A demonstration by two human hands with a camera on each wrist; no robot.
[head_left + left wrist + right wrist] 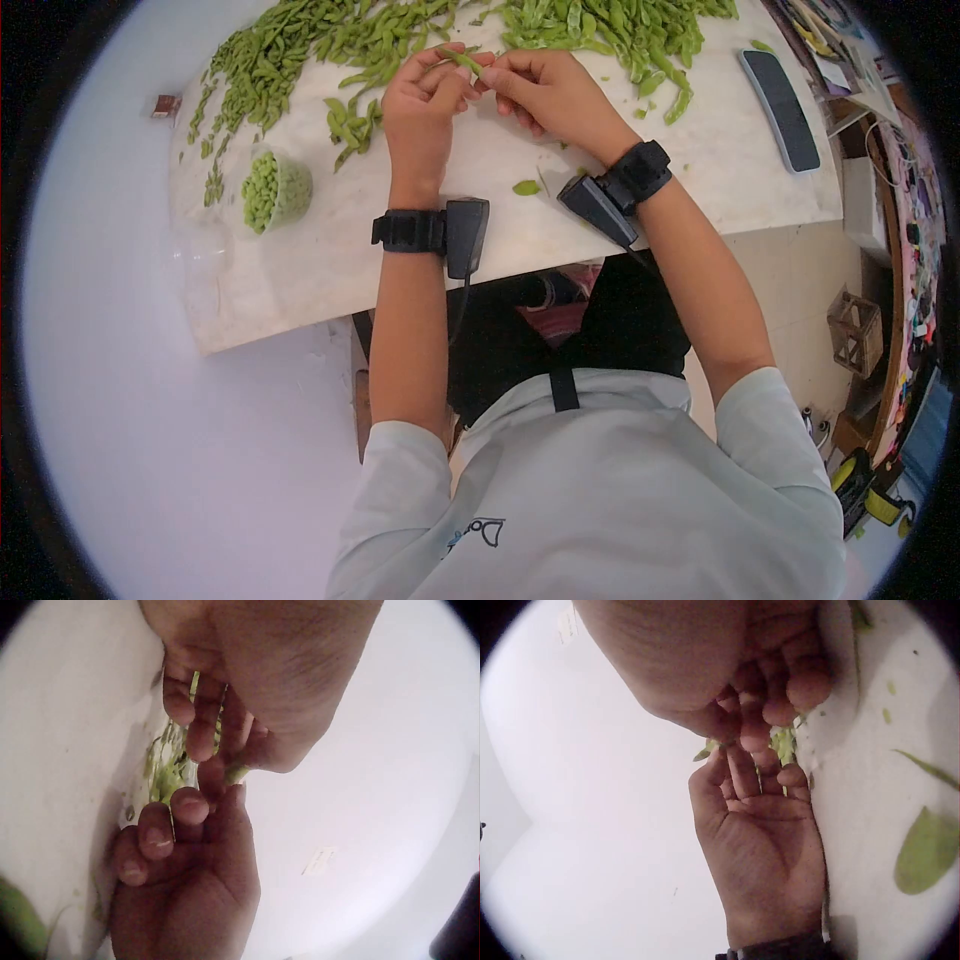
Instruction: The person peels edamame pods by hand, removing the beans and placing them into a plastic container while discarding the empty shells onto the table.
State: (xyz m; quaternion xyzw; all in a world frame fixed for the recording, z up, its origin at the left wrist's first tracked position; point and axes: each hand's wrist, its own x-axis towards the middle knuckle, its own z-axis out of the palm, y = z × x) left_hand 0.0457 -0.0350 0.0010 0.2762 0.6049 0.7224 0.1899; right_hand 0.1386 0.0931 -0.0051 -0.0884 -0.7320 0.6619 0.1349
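Above the far part of the table, both hands meet at a green soybean pod (463, 61). My left hand (425, 100) pinches it between thumb and fingers. The thumb and forefinger of my right hand (555, 95) grip the end nearer to it. In the left wrist view, a short piece of the pod (236, 775) shows between the fingertips, and the rest is covered by them. From the right wrist, one pod tip sticks out past the thumbs. A clear cup (297, 188) of shelled green beans (260, 190) stands left of my left hand.
A wide heap of pods (265, 70) covers the back left of the white table (340, 260), and more pods (610, 25) lie at the back right. A phone (780, 108) lies near the right edge. Between the wrists is a loose green leaf (526, 187).
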